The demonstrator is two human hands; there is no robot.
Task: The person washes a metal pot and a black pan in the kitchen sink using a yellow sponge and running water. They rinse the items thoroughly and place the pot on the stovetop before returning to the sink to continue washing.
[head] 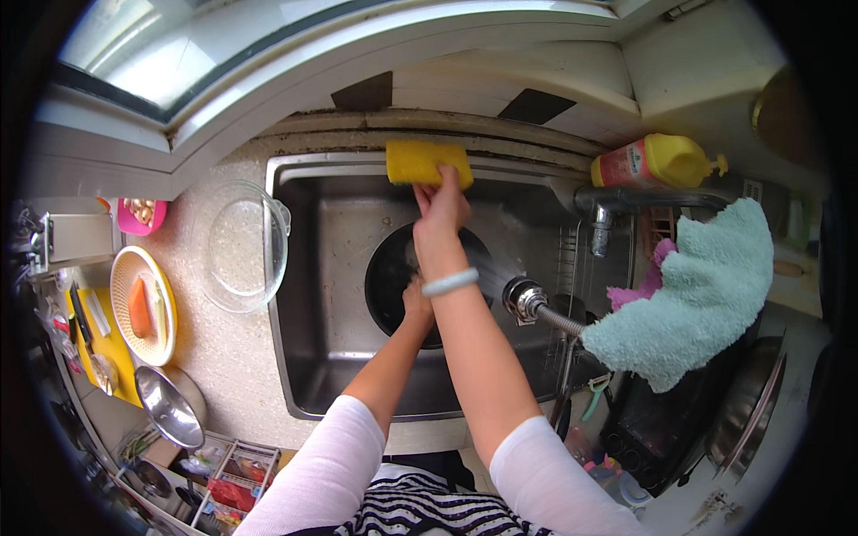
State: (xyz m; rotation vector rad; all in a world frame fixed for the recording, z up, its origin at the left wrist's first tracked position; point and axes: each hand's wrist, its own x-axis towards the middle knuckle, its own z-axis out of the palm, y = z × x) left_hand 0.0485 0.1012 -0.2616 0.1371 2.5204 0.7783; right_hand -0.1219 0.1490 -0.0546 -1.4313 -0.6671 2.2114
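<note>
My right hand (444,204) grips a yellow sponge (426,161) at the back rim of the sink, with a pale bangle (450,282) on that wrist. Below it, a round black pan (389,288) sits in the stainless steel sink (335,375). My left hand (418,300) is over the pan's inside, partly covered by my right forearm; whether its fingers hold anything is hidden. Water sprays toward the pan from a shower-type faucet head (524,299) on a flexible metal hose, just right of my right forearm.
A clear glass dish (231,251) overlaps the sink's left edge. Farther left are a basket (120,288) with a carrot, a steel bowl (167,405) and a knife (80,315) on a yellow cutting board (124,362). Right stand a yellow detergent bottle (670,161) and a hanging mint-green towel (710,288).
</note>
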